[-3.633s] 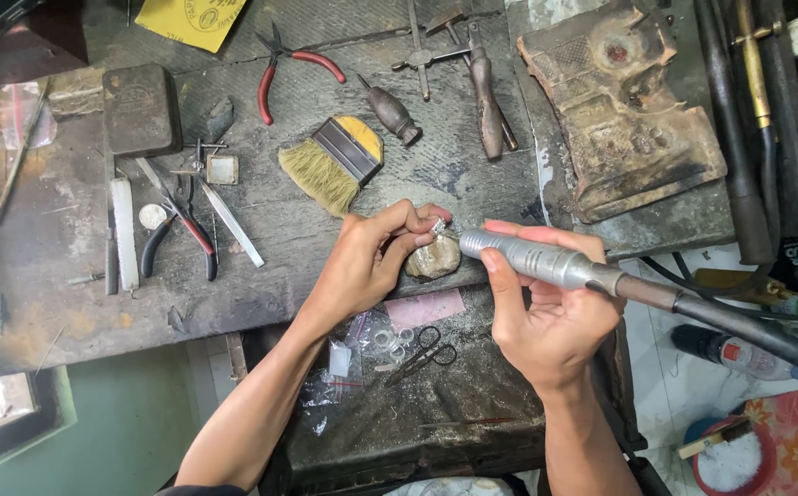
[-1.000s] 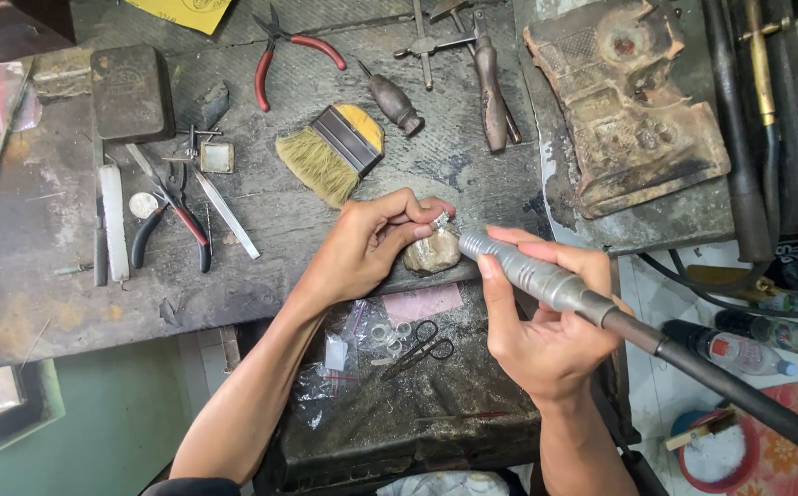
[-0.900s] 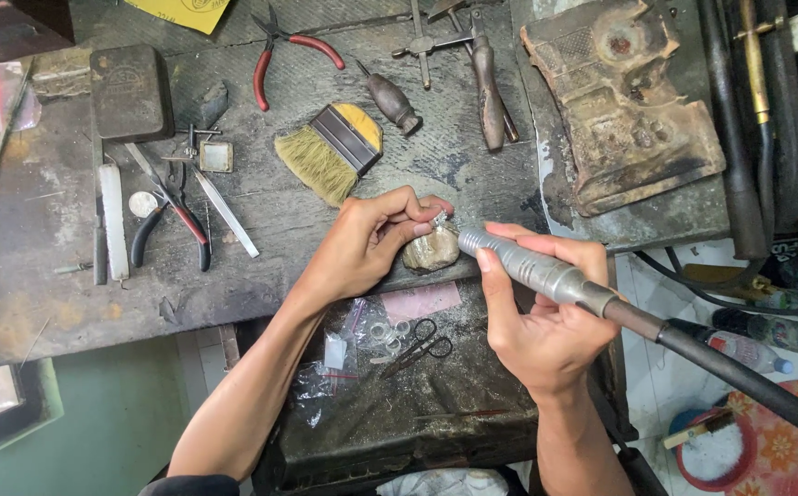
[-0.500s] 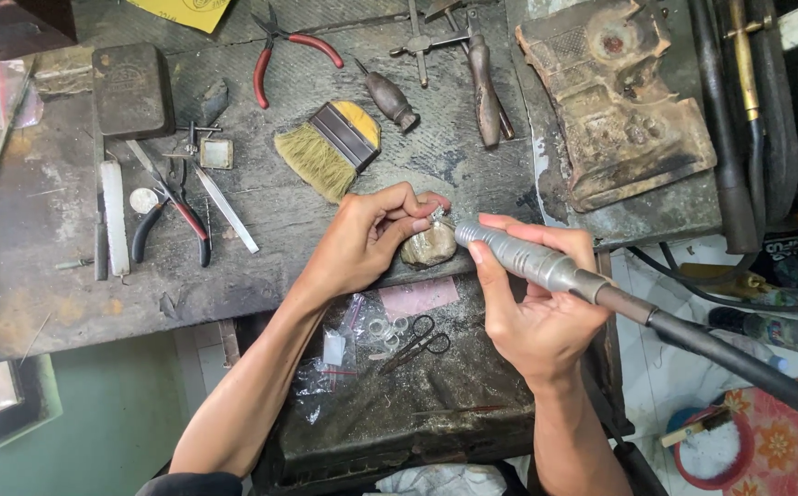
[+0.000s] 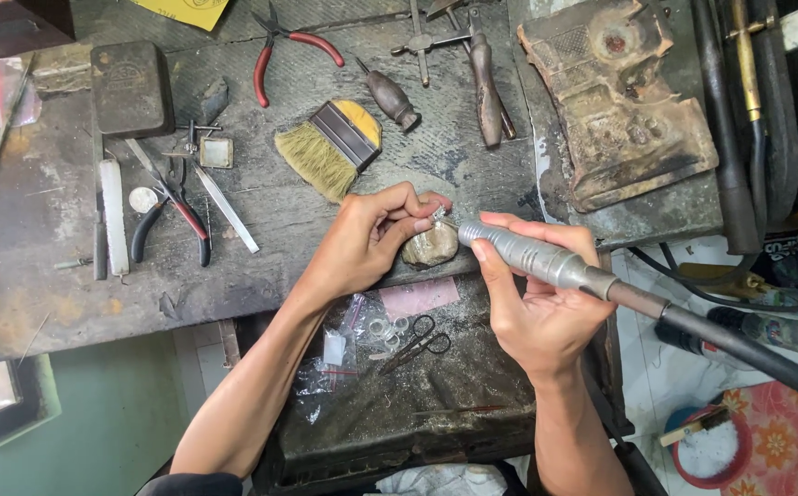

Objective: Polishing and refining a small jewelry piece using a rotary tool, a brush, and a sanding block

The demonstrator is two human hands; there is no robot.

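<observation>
My left hand (image 5: 369, 241) pinches a small shiny metal piece (image 5: 438, 215) between thumb and fingertips, resting it on a worn wooden bench peg (image 5: 431, 246) at the bench's front edge. My right hand (image 5: 535, 308) grips a silver rotary handpiece (image 5: 532, 257) like a pen. Its tip points left and meets the small piece. A thick black flexible shaft (image 5: 748, 351) runs from the handpiece off to the lower right.
On the dark workbench (image 5: 279, 230) lie a yellow-handled brush (image 5: 330, 147), red-handled pliers (image 5: 279, 46), black-handled pliers (image 5: 174, 216), a file (image 5: 112, 216), gravers and a rusty metal block (image 5: 615, 101). A tray below (image 5: 399, 404) holds small scissors (image 5: 413, 340) and plastic bags.
Both hands stay at the bench peg. The handpiece has shifted slightly, with its tip still against the small piece; the view has drifted a little.
</observation>
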